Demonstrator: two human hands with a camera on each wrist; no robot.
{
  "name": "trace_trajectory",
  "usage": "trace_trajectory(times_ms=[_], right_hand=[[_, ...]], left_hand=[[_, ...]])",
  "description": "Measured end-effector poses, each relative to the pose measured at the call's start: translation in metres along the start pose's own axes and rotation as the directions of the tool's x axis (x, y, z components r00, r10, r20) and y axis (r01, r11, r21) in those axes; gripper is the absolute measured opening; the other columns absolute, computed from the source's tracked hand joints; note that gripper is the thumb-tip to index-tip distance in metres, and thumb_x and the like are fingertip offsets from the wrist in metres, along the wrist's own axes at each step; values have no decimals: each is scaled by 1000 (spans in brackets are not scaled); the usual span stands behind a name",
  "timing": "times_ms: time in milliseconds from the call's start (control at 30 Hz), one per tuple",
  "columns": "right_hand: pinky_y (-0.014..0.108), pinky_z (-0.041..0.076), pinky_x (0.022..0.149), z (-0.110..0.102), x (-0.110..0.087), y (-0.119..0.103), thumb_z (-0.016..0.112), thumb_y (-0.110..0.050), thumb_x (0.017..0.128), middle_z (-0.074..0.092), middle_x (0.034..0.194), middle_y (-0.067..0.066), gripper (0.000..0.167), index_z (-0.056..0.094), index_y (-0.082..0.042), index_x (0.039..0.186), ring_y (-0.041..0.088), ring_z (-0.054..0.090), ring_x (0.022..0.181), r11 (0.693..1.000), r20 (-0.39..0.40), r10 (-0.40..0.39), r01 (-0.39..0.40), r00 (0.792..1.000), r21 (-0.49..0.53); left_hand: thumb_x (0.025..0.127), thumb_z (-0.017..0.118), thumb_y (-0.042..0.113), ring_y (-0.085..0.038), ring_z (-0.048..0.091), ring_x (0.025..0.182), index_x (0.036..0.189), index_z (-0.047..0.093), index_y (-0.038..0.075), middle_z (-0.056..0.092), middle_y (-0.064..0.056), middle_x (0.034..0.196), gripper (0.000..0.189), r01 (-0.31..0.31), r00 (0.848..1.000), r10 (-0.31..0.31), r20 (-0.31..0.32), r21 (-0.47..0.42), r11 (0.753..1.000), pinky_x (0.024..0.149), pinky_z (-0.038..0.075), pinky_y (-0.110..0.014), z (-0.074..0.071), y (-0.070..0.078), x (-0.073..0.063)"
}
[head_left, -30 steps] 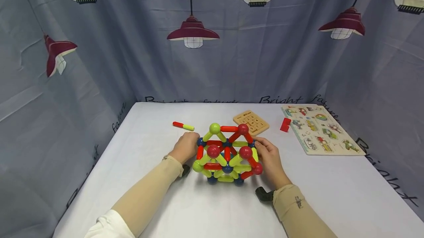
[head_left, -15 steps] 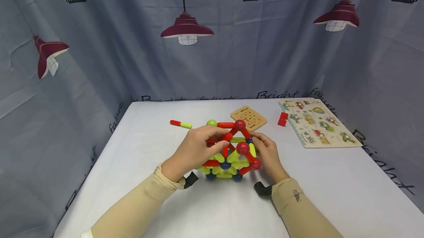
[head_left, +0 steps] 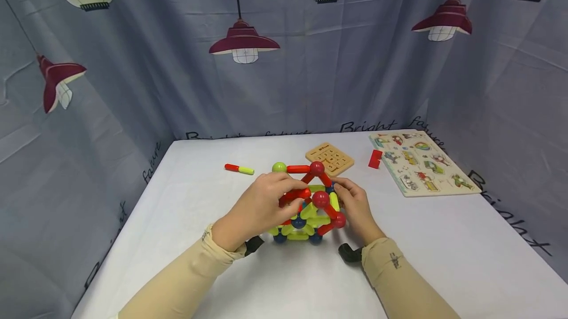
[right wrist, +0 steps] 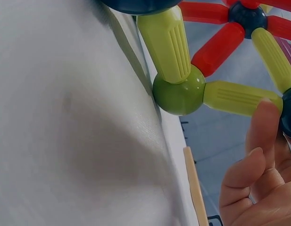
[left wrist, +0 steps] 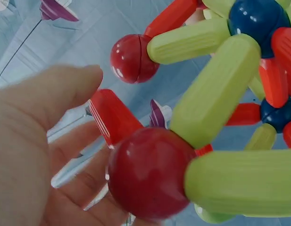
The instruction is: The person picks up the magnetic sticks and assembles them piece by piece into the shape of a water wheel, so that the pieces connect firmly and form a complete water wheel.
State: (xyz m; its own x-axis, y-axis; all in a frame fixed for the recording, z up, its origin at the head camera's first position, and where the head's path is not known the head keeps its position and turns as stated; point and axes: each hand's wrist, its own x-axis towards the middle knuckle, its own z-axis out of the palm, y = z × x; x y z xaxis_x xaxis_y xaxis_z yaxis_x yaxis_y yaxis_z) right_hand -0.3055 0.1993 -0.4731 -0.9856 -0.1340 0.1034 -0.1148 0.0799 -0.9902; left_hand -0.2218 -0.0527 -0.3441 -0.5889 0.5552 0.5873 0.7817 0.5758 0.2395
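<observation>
A magnetic ball-and-rod structure (head_left: 316, 220) in red, yellow-green and dark blue stands between the hands on the white table. Over its near left part, my left hand (head_left: 253, 208) pinches a red rod (left wrist: 114, 117) between thumb and fingers. One end of that rod meets a red ball (left wrist: 152, 172), from which yellow-green rods lead on. At the right side, my right hand (head_left: 357, 208) holds the structure by a dark blue ball (right wrist: 290, 110), a fingertip lying on the adjoining yellow-green rod (right wrist: 237, 97). The left hand hides the structure's left part in the head view.
Two loose rods, red (head_left: 231, 167) and yellow-green (head_left: 246, 170), lie end to end at back left. Behind the structure is a wooden number board (head_left: 330, 158). A red piece (head_left: 375, 159) and a picture puzzle board (head_left: 421, 163) lie at back right.
My left hand has come from the structure's left side to over its near left part, with a red rod in its fingers. The right hand keeps its hold.
</observation>
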Motion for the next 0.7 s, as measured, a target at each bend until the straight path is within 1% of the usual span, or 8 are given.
trace_trajectory(times_ms=[67, 133, 233, 300, 467, 533, 600, 700], right_hand=[[23, 55, 77, -1, 0, 0, 48, -34, 110, 65, 124, 12, 40, 62, -8, 136, 14, 63, 88, 1000, 3, -9, 9, 1000, -5], [23, 55, 77, -1, 0, -1, 48, -34, 110, 66, 123, 11, 40, 62, -7, 136, 14, 63, 88, 1000, 5, -15, 15, 1000, -7], [23, 55, 76, -2, 0, -1, 48, -34, 110, 66, 120, 9, 40, 62, -7, 136, 14, 62, 87, 1000, 3, -20, 20, 1000, -7], [22, 54, 76, -3, 1, -2, 49, -33, 109, 66, 119, 9, 39, 63, -7, 135, 14, 61, 86, 1000, 3, -20, 20, 1000, -4], [23, 54, 75, -4, 3, -5, 48, -32, 110, 66, 118, 7, 38, 63, -8, 135, 14, 60, 85, 1000, 9, -27, 27, 1000, 8], [23, 55, 75, -4, 3, -6, 48, -31, 110, 66, 117, 6, 37, 63, -8, 135, 14, 61, 84, 999, 9, -30, 30, 999, 12], [23, 55, 74, -4, 2, -7, 48, -30, 110, 67, 116, 5, 37, 63, -8, 135, 14, 61, 84, 999, 4, -33, 33, 999, 14], [22, 55, 73, -3, 3, -8, 49, -30, 109, 67, 115, 5, 37, 63, -7, 135, 16, 61, 84, 999, 10, -32, 32, 999, 16]], left_hand=[[86, 85, 18, -6, 62, 79, 121, 74, 12, 72, 2, 101, 37, -12, 1000, 12, 13, 6, 1000, 72, 53, -19, 0, 2, 3], [85, 86, 20, -7, 65, 81, 120, 76, 13, 74, 1, 102, 37, -31, 999, 29, 31, 40, 999, 72, 54, -20, 0, 4, 6], [86, 86, 21, -9, 66, 82, 112, 79, 15, 74, 3, 97, 28, -54, 997, 46, 63, 130, 990, 71, 52, -24, 2, 9, 10], [86, 84, 22, -10, 66, 82, 108, 81, 18, 74, 5, 93, 22, -64, 996, 49, 77, 206, 976, 71, 50, -28, 3, 13, 12], [87, 82, 22, -12, 66, 83, 104, 81, 20, 73, 6, 88, 17, -41, 996, 12, 93, 312, 949, 72, 51, -31, 2, 22, 16], [87, 81, 21, -13, 66, 81, 101, 81, 19, 72, 5, 86, 14, -35, 993, -6, 115, 345, 938, 71, 50, -31, 2, 25, 18], [87, 79, 20, -14, 66, 79, 98, 81, 18, 72, 5, 84, 11, -31, 990, -23, 139, 370, 929, 70, 50, -32, 2, 27, 20], [86, 77, 17, -15, 66, 76, 95, 79, 17, 71, 5, 80, 9, -13, 986, -51, 157, 383, 924, 69, 50, -31, 4, 29, 20]])
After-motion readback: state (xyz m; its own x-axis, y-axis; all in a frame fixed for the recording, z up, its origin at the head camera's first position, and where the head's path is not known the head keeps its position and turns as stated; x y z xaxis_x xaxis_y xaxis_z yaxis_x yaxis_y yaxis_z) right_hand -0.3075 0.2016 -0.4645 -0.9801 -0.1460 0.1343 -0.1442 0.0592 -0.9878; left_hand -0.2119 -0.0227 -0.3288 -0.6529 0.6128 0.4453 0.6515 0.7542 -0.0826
